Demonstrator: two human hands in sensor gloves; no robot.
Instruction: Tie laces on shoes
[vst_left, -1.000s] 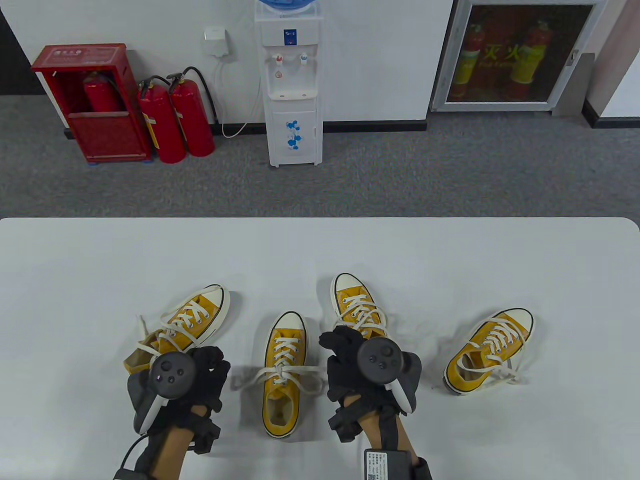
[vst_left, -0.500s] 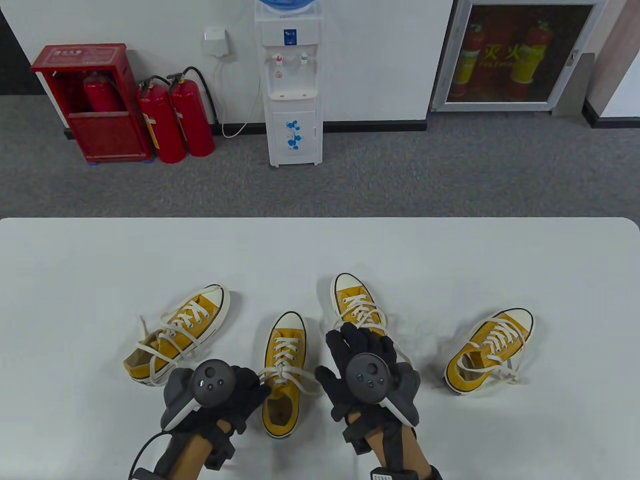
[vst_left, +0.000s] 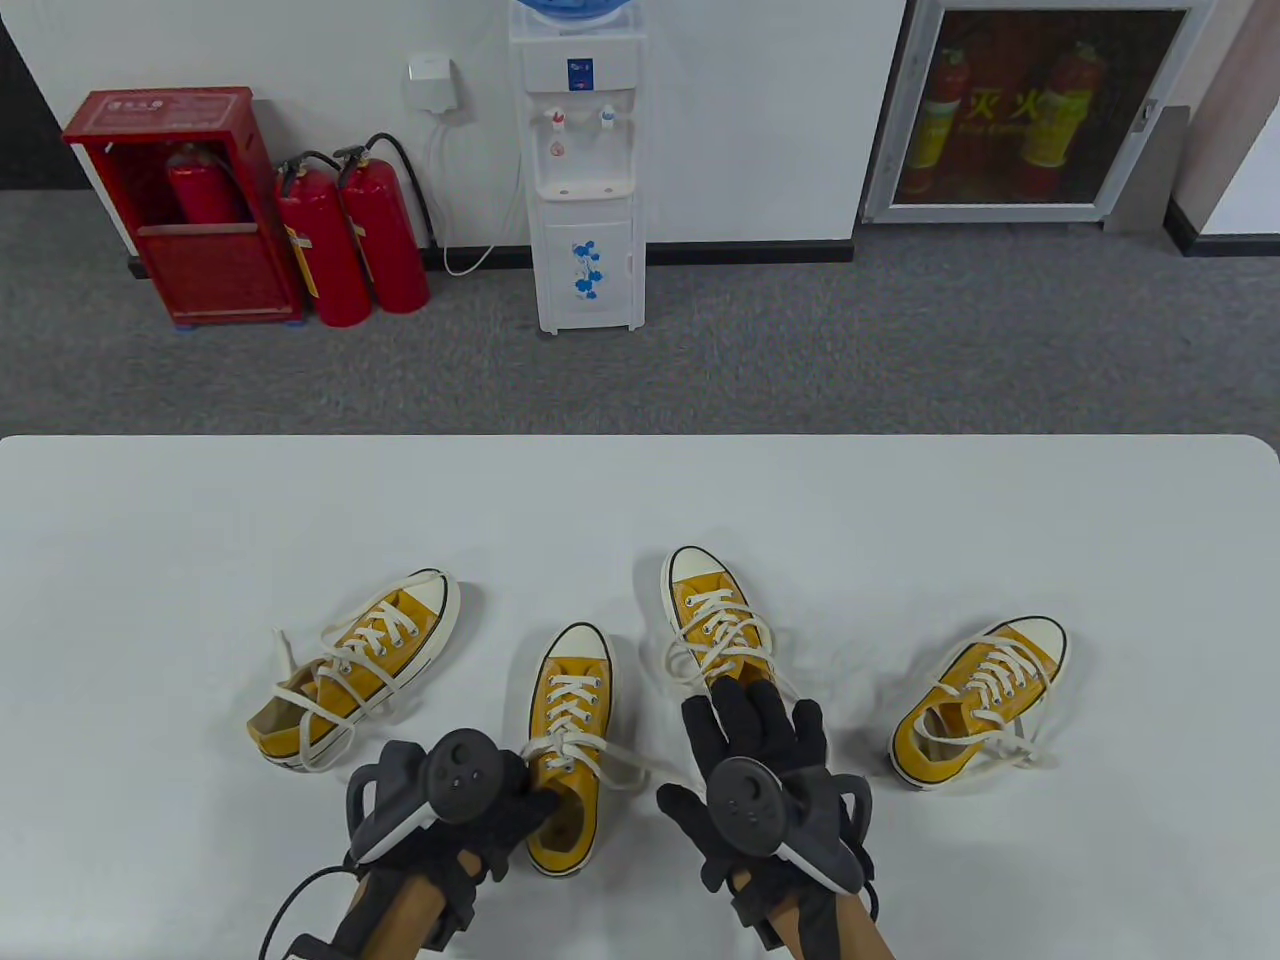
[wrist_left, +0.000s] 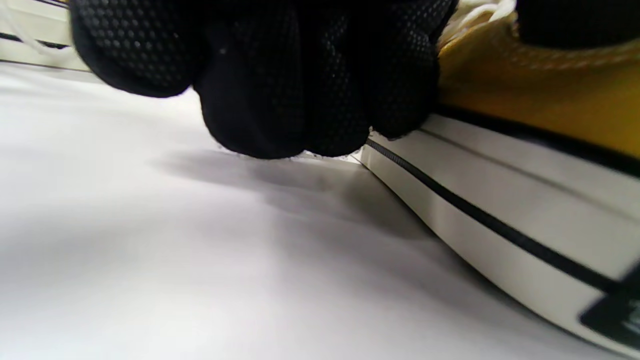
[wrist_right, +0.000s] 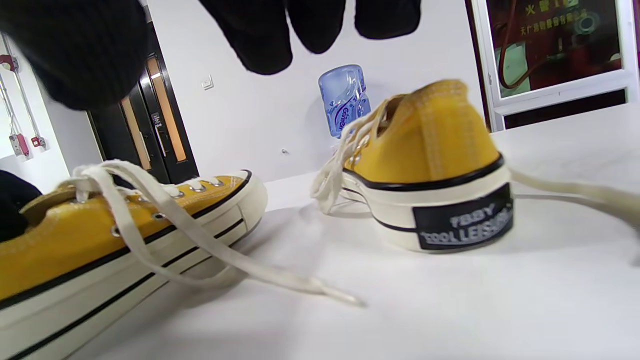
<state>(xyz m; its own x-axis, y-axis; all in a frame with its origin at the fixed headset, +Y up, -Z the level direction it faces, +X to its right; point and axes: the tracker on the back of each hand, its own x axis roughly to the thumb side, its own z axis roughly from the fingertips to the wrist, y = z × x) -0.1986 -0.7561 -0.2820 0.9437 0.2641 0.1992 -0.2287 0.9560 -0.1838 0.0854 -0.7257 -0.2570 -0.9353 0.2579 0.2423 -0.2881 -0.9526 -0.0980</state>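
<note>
Gripping canvas shoe (vst_left: 566, 745) – left hand (vst_left: 470, 800), knitted

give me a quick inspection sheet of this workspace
surface: white table, shoes in the near half
job's things: four yellow shoes; far-left shoe, second shoe, third shoe, far-right shoe; laces look loose
clutter: nothing seen
hands: left hand against second shoe's side, grip unclear; right hand fingers spread, holding nothing
cables: black cable at left wrist
surroundings: water dispenser, fire extinguishers, red cabinet
</note>
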